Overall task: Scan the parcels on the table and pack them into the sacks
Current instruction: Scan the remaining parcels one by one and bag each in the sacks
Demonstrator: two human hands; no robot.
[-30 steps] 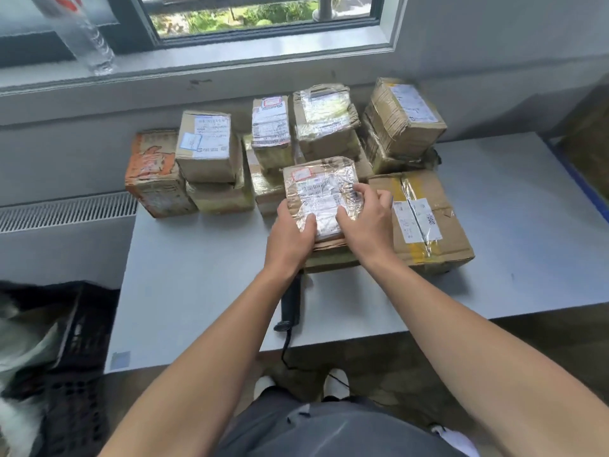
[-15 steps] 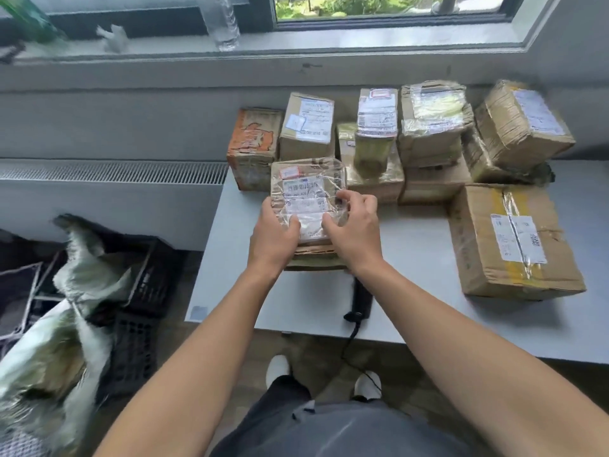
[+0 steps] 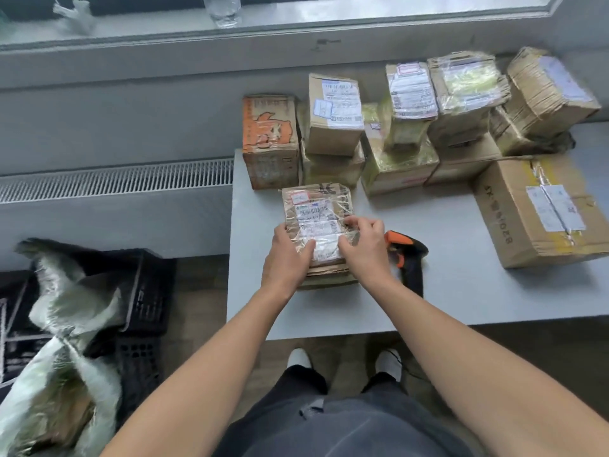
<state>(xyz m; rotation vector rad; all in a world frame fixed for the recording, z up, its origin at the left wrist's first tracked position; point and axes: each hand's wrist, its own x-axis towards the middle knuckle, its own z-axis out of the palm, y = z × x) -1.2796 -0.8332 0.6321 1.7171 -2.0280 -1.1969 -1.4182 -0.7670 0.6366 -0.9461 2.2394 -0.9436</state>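
Parcel (image 3: 317,209), a flat brown one wrapped in clear tape, sits at the middle of the frame over the near left part of the bench (image 3: 461,291), held between both hands. The left hand (image 3: 286,258) grips its near left corner with the thumb laid on the label. The right hand (image 3: 362,248) pinches its right edge, fingers curled over the top, so neither hand is free. Whether its underside touches the bench I cannot tell. Its long axis runs from the hands toward the top of the frame, label side facing the camera. The far short end points at the stacked parcels (image 3: 398,133) along the wall. The sack (image 3: 72,301) lies at the lower left of the frame, on the floor and well apart from the bench, so the packing move probably has to swing down and leftward. The left hand is the nearer one. The scanner (image 3: 407,250) lies on the bench just right of the right hand.
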